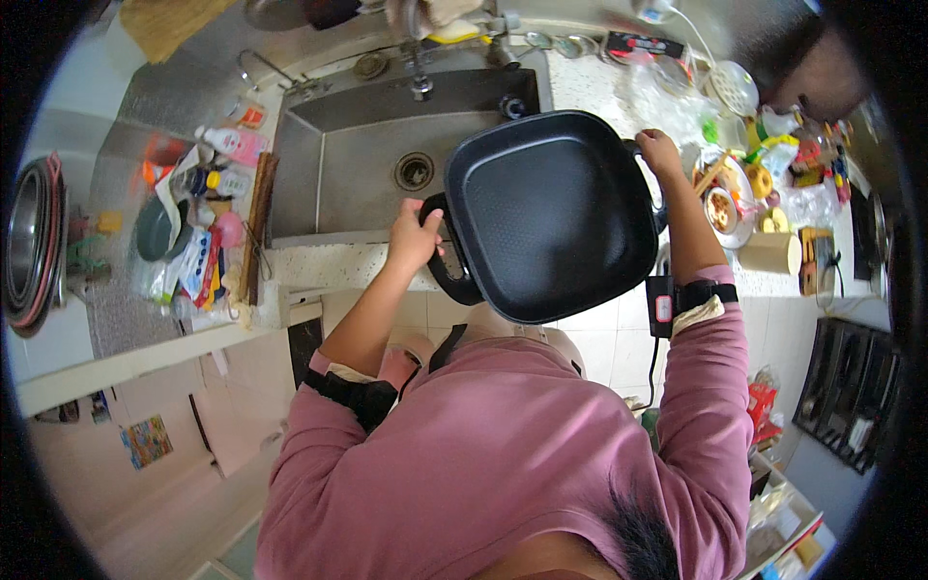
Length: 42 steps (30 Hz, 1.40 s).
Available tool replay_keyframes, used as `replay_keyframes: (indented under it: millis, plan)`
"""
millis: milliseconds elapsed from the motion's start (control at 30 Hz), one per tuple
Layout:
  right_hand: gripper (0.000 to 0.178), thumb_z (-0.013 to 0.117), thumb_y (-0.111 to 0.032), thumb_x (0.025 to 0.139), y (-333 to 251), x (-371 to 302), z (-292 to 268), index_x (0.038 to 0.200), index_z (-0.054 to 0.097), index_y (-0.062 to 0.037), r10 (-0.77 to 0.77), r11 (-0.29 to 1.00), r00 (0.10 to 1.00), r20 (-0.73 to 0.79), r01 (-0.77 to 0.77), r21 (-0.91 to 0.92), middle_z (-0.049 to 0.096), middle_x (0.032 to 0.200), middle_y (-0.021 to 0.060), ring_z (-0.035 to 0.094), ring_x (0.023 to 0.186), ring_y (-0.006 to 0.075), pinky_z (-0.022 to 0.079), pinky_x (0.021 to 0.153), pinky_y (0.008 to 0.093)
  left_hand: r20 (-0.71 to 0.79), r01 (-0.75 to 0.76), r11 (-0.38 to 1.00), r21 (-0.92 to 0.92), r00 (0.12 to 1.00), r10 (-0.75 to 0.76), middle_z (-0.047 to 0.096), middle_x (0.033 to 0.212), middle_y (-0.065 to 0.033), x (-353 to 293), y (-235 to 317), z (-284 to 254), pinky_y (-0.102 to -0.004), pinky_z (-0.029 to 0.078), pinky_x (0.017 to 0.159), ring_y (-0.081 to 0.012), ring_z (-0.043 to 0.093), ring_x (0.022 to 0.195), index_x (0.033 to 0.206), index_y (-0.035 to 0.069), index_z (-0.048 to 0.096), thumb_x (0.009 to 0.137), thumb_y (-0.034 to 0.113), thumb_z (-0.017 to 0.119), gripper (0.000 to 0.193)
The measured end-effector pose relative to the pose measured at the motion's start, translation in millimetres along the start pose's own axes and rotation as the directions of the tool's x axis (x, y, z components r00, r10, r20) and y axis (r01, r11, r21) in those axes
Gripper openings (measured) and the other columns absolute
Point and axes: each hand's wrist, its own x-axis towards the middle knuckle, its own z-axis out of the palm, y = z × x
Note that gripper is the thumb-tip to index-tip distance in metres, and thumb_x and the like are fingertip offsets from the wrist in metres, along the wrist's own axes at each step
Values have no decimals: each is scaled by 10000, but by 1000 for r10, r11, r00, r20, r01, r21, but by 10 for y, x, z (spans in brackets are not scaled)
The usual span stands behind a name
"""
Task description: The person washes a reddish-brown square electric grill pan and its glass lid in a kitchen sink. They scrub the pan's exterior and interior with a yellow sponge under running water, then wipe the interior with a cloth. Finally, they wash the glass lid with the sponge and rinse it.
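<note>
Okay, both hands are on the square pan (551, 217). Left hand (413, 237) is partly closed, fingers hooked at the looped left handle (462, 288), thumb side toward the pan wall. Right hand (660, 153) is curled tight at the upper end of the right handle (661, 218); its fingertips are mostly hidden. Grasp on both sides, neither hand released.

Pan sits in front of the torso, inside facing up, overlapping the right front corner of the sink (367, 184) in view. Its near edge reaches past the counter front, over the floor (599, 338). Whether the underside touches the counter is hidden.

Edges: the sink's front rim and a narrow counter strip (329, 259) run just beside the left hand. Basin is bare left of the pan, round drain (416, 171) exposed, faucet (418, 77) beyond. Right side is tight: plate (742, 232) with food and a beige cylinder (770, 253) near the right forearm, crumpled clear plastic (652, 97) beyond the right hand. Left clutter, with a pink bottle (235, 145) and a long brown strip (259, 227), is well apart from the left hand.

Materials: pan matte black, rounded corners, fine-textured base; sink dull grey metal; counter speckled white; floor pale tile.
</note>
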Motion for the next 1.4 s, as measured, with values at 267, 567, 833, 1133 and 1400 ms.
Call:
replay_keyframes:
  millis: [267, 567, 833, 1133, 1400]
  plan:
    - [467, 545, -375, 836, -320, 370, 136, 1079, 660, 7, -190, 981, 982, 11, 189, 40, 681, 988, 207, 641, 957, 309, 468, 864, 365, 11, 136, 977, -166, 991, -136, 576, 718, -121, -648, -267, 183, -376, 543, 450, -196, 595, 525, 1199, -32, 336, 941, 147, 551, 381]
    - [538, 492, -419, 884, -644, 937, 474, 1197, 588, 7, -328, 945, 906, 269, 314, 94, 658, 1011, 190, 625, 896, 258, 471, 797, 351, 168, 448, 862, -239, 893, -417, 587, 926, -185, -1305, -372, 727, -380, 595, 529, -254, 667, 744, 1170, -57, 334, 977, 218, 487, 369]
    - [621, 500, -446, 910, -891, 772, 385, 1367, 453, -28, -449, 878, 816, 364, 478, 11, 507, 1345, 223, 464, 1278, 322, 336, 1062, 361, 155, 424, 785, -451, 904, -399, 609, 882, -178, -1440, -307, 964, -382, 598, 522, -243, 670, 691, 1162, -58, 346, 970, 225, 503, 377]
    - [685, 616, -154, 835, -1119, -1342, -922, 1451, 332, -55, -893, 370, 404, 201, 910, -187, 377, 1472, 164, 299, 1391, 308, 195, 1139, 424, 393, 435, 852, -292, 866, -308, 627, 939, -173, -1357, -681, 531, -326, 568, 594, -242, 689, 722, 1279, 36, 403, 957, 544, 409, 602]
    - [676, 629, -143, 842, -648, -2677, -546, 1443, 337, -37, -707, 706, 690, 155, 680, 196, 351, 1495, 126, 284, 1398, 281, 158, 1152, 414, -498, -142, 909, -393, 863, -81, 682, 804, -89, -789, -1838, -2049, -351, 505, 640, -213, 659, 710, 962, 58, 670, 905, 365, 577, 325]
